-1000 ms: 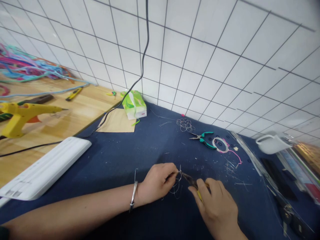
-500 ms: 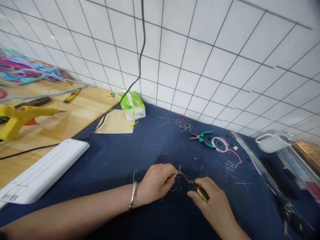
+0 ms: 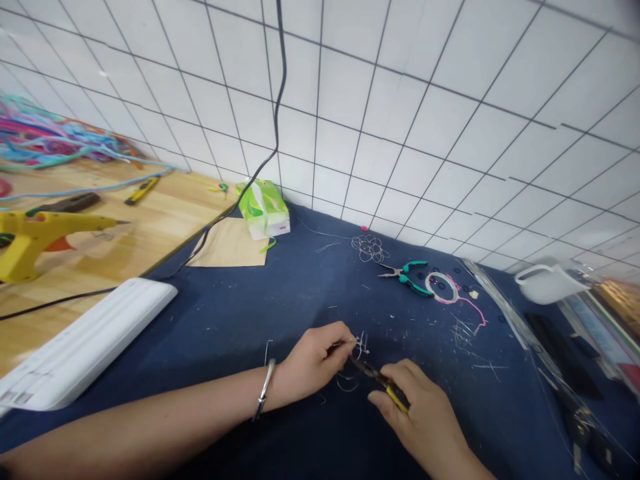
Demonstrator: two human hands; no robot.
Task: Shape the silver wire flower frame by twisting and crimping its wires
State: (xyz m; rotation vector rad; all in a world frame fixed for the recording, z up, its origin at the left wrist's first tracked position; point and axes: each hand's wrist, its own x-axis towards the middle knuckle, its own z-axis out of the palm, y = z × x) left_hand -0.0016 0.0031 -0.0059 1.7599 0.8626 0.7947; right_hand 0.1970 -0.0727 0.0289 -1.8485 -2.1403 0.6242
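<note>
My left hand (image 3: 317, 357) pinches a piece of thin silvery wire (image 3: 362, 344) between thumb and fingertips, and bent wire ends stick out to the right. My right hand (image 3: 423, 407) is wrapped round the yellow-and-black handles of a pair of pliers (image 3: 380, 380). Their dark jaws point up and left and reach the wire close to my left fingertips; whether they grip it I cannot tell. A loose loop of wire (image 3: 347, 383) shows just below the jaws, over the dark blue cloth (image 3: 240, 300).
Teal-handled pliers (image 3: 407, 275), a coil of wire (image 3: 370, 248) and a white ring (image 3: 442, 288) lie toward the wall. A white power strip (image 3: 95, 340), a yellow glue gun (image 3: 50, 233) and a green tissue pack (image 3: 265, 210) are left. A white cup (image 3: 549, 283) stands right.
The plier jaws have shifted slightly left and down, nearer my left fingertips. The wire piece has turned, so more of its bent ends show. My left hand still pinches it.
</note>
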